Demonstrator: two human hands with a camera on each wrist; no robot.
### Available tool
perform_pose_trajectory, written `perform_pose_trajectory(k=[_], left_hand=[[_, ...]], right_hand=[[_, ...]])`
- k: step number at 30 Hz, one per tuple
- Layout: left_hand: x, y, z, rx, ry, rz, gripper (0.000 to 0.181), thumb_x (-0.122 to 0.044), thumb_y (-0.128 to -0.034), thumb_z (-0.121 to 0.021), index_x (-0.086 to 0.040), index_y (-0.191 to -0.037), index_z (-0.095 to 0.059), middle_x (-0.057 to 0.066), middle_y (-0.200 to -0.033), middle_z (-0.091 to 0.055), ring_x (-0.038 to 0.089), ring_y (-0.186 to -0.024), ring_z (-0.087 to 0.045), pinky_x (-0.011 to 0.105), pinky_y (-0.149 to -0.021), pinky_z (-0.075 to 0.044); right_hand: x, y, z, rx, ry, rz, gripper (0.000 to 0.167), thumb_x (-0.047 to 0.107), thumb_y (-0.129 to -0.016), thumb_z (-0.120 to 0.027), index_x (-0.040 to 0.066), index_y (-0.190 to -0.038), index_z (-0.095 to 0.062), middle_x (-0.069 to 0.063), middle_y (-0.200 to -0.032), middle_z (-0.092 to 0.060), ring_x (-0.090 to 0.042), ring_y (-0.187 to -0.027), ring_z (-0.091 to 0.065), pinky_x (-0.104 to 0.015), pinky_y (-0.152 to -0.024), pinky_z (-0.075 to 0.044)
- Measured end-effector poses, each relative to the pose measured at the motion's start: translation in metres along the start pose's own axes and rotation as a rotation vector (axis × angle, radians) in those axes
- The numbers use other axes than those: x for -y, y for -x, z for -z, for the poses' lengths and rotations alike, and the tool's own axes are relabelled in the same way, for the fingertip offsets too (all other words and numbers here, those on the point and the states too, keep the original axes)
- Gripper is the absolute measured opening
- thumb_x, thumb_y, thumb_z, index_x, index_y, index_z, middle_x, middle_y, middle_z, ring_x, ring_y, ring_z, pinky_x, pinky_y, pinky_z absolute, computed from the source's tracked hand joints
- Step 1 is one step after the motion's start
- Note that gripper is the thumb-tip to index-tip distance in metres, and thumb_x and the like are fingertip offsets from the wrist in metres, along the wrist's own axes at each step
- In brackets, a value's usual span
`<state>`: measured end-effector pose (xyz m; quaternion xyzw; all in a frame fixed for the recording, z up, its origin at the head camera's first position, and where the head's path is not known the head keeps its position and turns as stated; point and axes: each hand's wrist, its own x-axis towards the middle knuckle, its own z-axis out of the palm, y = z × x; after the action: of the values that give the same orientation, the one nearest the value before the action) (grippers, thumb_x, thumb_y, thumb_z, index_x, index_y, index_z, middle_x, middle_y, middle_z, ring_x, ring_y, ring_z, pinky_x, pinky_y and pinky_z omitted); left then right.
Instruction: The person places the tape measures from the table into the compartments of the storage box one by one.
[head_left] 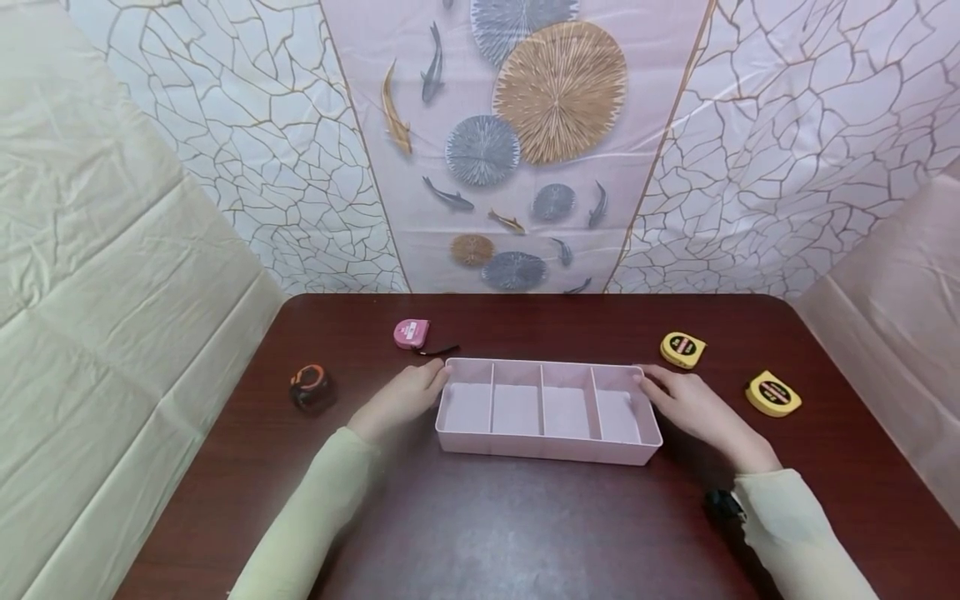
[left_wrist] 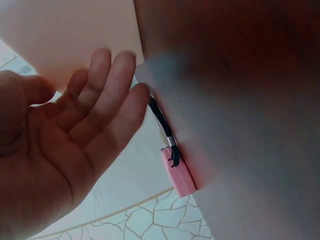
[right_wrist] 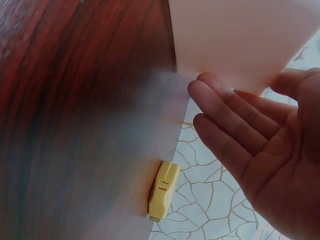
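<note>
A pale pink divided tray [head_left: 540, 448] lies on the dark wooden table, its several side-by-side compartments bare inside. At its far left corner my left hand [head_left: 401, 396] grips the rim, thumb at the edge and fingers at the back. My right hand [head_left: 693, 408] holds the far right corner in the same manner. In the left wrist view, the fingers [left_wrist: 107, 90] bend at the tray's corner, and a pink tape measure [left_wrist: 179, 172] with a black strap is close by. The right wrist view has a yellow tape measure [right_wrist: 165, 190] beyond the right hand.
An orange-and-black tape measure [head_left: 311, 387] sits on the left side of the table [head_left: 480, 533]. Another yellow tape measure [head_left: 773, 394] lies at the far right. A patterned cloth [head_left: 480, 208] hangs behind the table's back edge. A small black object [head_left: 723, 503] is beside the right sleeve.
</note>
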<state>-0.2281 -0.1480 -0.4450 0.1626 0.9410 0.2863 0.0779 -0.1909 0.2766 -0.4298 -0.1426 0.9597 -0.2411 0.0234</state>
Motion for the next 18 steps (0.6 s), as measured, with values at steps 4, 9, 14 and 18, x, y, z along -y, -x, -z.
perform_pose_trajectory(k=[4, 9, 14, 18], left_hand=[[0.002, 0.000, -0.002, -0.090, 0.036, -0.022, 0.021, -0.028, -0.1061, -0.052, -0.009, -0.108, -0.060, 0.001, -0.071, -0.052, 0.018, -0.070, -0.054, 0.033, -0.066, -0.046], [0.006, 0.005, -0.001, -0.105, 0.157, -0.015, 0.021, -0.027, -0.1018, -0.062, -0.009, -0.110, -0.063, 0.003, -0.088, -0.067, 0.018, -0.081, -0.063, 0.034, -0.073, -0.053], [0.015, 0.012, 0.003, -0.022, 0.325, -0.020, 0.038, -0.027, -0.0976, -0.069, -0.006, -0.128, -0.061, 0.008, -0.121, -0.069, 0.024, -0.114, -0.066, 0.042, -0.097, -0.052], [0.022, 0.016, 0.005, 0.046, 0.434, -0.065, 0.055, -0.022, -0.0937, -0.074, -0.009, -0.143, -0.054, 0.007, -0.139, -0.060, 0.025, -0.128, -0.058, 0.043, -0.106, -0.046]], right_hand=[[0.000, 0.000, 0.000, -0.002, 0.000, 0.004, 0.048, 0.031, -0.108, -0.048, -0.008, -0.136, -0.056, -0.029, -0.127, -0.063, -0.045, -0.116, -0.060, -0.062, -0.098, -0.045], [0.001, 0.000, -0.002, -0.008, 0.003, 0.016, 0.048, 0.031, -0.109, -0.046, -0.008, -0.134, -0.057, -0.028, -0.124, -0.064, -0.045, -0.115, -0.062, -0.062, -0.097, -0.046], [0.003, 0.000, -0.001, 0.000, 0.015, 0.017, 0.047, 0.029, -0.109, -0.044, -0.010, -0.131, -0.058, -0.029, -0.122, -0.065, -0.045, -0.113, -0.062, -0.062, -0.096, -0.046], [0.007, 0.001, 0.000, 0.019, 0.023, 0.008, 0.050, 0.029, -0.110, -0.043, -0.014, -0.132, -0.055, -0.032, -0.124, -0.062, -0.047, -0.115, -0.061, -0.063, -0.096, -0.046]])
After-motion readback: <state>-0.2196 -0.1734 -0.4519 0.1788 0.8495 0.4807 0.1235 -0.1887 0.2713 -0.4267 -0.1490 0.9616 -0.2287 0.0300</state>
